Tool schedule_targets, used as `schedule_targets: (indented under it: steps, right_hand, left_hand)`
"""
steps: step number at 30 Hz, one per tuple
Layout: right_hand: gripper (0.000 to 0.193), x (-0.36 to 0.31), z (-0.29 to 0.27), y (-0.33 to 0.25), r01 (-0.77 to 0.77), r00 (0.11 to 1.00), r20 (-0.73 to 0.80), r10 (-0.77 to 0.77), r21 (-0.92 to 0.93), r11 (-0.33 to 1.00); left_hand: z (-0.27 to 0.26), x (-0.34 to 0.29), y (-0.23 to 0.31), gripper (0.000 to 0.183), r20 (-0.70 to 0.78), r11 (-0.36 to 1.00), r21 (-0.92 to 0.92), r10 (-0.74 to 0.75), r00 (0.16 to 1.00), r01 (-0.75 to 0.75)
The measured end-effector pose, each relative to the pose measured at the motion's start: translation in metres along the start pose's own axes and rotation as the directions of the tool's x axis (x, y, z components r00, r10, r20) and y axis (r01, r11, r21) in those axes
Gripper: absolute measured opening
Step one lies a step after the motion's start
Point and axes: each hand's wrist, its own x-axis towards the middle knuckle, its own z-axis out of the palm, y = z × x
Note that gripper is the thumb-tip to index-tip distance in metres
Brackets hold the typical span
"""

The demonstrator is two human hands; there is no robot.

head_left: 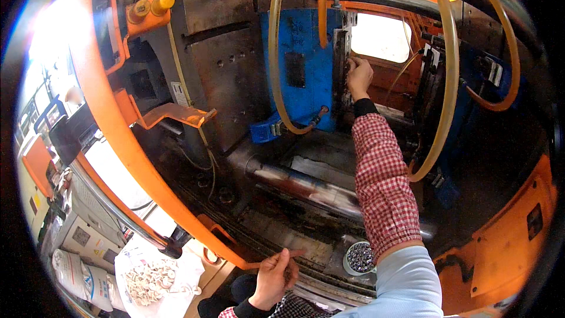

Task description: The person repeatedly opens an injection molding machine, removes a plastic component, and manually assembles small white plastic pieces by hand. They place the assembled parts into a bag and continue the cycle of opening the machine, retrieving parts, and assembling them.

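Observation:
My right hand (359,78) reaches deep into the machine, its fingers pinched against the dark inner face (340,62) of a blue mould block (306,41). Whatever sits between those fingertips is too small to make out. A red-and-white checked sleeve (382,176) covers that forearm. Low in front of me, my left hand (273,278) is curled with its thumb raised; I cannot see what its fingers hold, if anything. A white bowl (347,266) filled with small shiny metal pieces (361,256) stands on the machine bed, beneath my right arm.
Yellowish hoses (450,70) loop down on both sides of my right arm. A thick steel bar (306,185) crosses below it. An orange guard frame (135,153) curves along the left. Beyond it, a white bag (126,265) holds pale mushroom-shaped parts (152,281).

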Motion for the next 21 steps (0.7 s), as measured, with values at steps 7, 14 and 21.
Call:
schedule_targets:
  steps: [7,14,21]
  right_hand:
    - [0.019,0.003,0.002,-0.006,0.048,0.996,-0.068,-0.052,-0.052,0.997]
    - [0.020,0.001,0.003,-0.006,-0.054,0.998,-0.046,0.051,-0.064,0.997]
    - [0.020,0.002,0.013,-0.002,-0.023,1.000,-0.011,0.023,-0.087,0.996]
  left_hand:
    - [-0.003,0.001,-0.006,0.043,0.013,0.999,-0.049,0.004,1.000,-0.004]
    - [-0.005,-0.006,-0.001,0.043,-0.009,1.000,-0.003,0.001,1.000,-0.001]
    - [-0.006,-0.007,-0.003,0.043,-0.014,0.999,-0.025,0.025,1.000,-0.026]
